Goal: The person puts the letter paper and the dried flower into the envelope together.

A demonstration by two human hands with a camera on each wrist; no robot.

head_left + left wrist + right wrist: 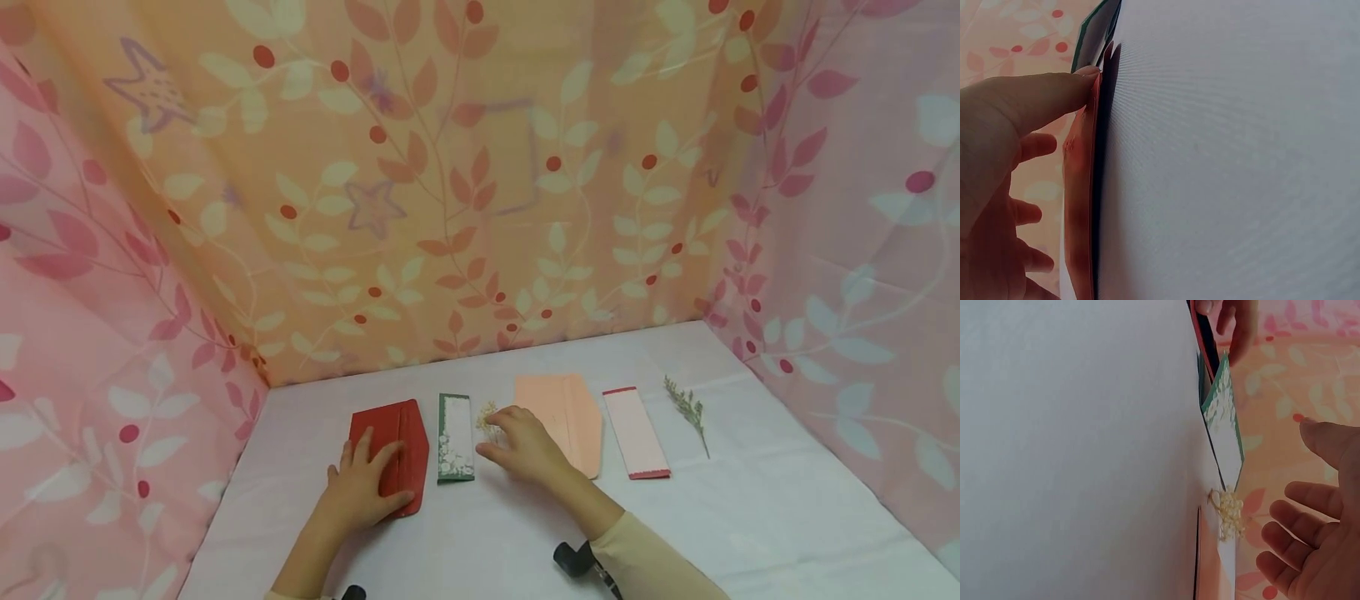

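Observation:
My left hand (358,490) rests on a red envelope (417,437) with its fingers spread and its thumb near the lower right edge. In the left wrist view, that thumb touches the red envelope (1079,212) at its edge. My right hand (531,450) hovers just right of a small sprig of pale yellow dried flowers (487,410), partly over a peach envelope (558,404). In the right wrist view, its fingers are loosely extended beside the dried flowers (1230,515), with a gap and nothing held. Between the hands lies a green-bordered floral card (455,425).
Right of the peach envelope lies a pink card with red ends (636,433), then a dried green sprig (686,408). Everything lies on a white-covered table (757,517). Patterned curtains (450,275) stand behind it and at both sides.

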